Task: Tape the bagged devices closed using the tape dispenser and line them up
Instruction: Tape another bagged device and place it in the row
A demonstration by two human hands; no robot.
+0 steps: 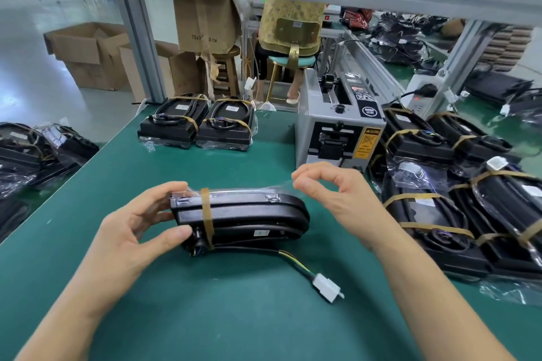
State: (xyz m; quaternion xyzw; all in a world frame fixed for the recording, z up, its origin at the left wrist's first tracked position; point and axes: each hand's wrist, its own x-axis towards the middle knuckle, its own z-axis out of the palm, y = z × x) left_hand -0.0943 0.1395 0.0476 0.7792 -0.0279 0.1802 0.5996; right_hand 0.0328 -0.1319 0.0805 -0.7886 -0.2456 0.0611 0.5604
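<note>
Closest to me, the white connector (326,287) lies loose on the green surface (205,316), its coloured wires (293,262) running out from the bagged device. I want that lead kept clear of the bag mouth, or it will get caught under the tape.

My left hand (129,228) steadies the bagged device (243,214), which stands on its edge in the middle of the surface. Thumb below, fingers curled over the top left corner by the tan band (207,214): a firm grip, and it needs to be, because the device could tip as I pull the film.

My right hand (328,193) is up at the device's top right corner, thumb and forefinger pinching what looks like clear film (286,184), either the bag's loose flap or a strip of tape; the sheen makes it hard to tell which. Either way, the trick as I judge it is to draw it taut and flat across the top, no creases, then press it down from one end.

Behind my right hand sits the grey tape dispenser (337,129), near enough for a short reach.

To my right, bagged devices (457,199) lie stacked. At the far edge, two finished ones (199,123) sit side by side, touching. This one should join that row, squared up beside them.
</note>
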